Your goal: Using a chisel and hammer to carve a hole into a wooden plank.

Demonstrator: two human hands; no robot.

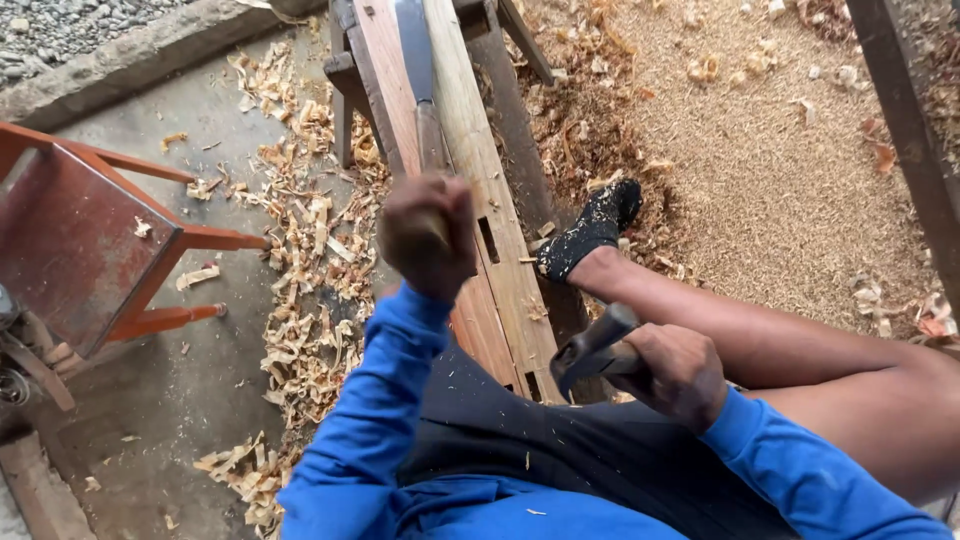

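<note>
Now my left hand [428, 235] is fisted tight round the handle of a chisel [418, 70], whose long blade runs far along the plank [480, 170]. That plank, with slots cut in it, lies on a bench [345, 75] between my legs. Near right, my right hand [680, 372] is clenched round a hammer [592, 347], its head held just above the plank's near end. Shavings [310, 260] litter the floor left of the bench.

Chisel [415, 60] on plank [470, 150]; shavings [310, 240] left.
</note>
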